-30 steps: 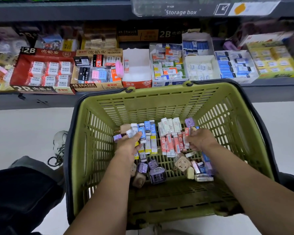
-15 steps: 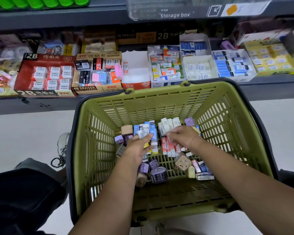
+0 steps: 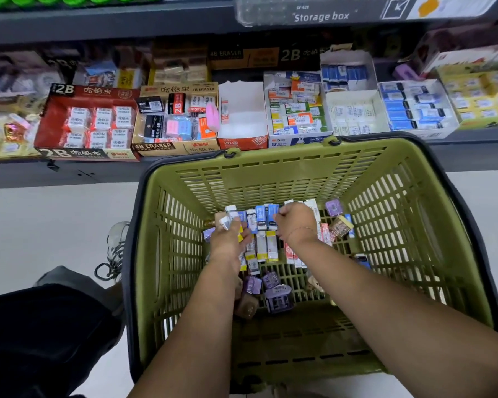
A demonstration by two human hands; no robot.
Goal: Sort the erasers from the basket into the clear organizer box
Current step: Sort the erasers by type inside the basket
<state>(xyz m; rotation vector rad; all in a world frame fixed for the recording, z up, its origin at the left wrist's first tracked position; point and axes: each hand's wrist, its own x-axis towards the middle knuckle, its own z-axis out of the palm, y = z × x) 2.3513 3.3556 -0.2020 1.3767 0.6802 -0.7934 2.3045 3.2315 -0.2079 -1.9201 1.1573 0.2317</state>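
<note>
A green slatted basket (image 3: 400,214) sits on the floor below me, with several boxed erasers (image 3: 266,245) piled at its far end: blue-and-white, red-and-white, purple and tan ones. Both my hands are down in the pile. My left hand (image 3: 229,239) grips a few white and blue erasers (image 3: 230,215) at its fingertips. My right hand (image 3: 295,221) is curled over the blue erasers in the middle; its fingertips are hidden. A clear storage box (image 3: 322,11) with a "Storage box" label sits on the upper shelf.
A low shelf behind the basket carries open display cartons of erasers (image 3: 179,122), among them a nearly empty white one (image 3: 242,116). My dark-trousered knee (image 3: 41,334) and a laced shoe (image 3: 115,251) are at the left, on a pale floor.
My right hand has moved left from the red-and-white erasers to the blue ones. My left hand has risen slightly with erasers in its fingers. The view has shifted so the basket sits further right.
</note>
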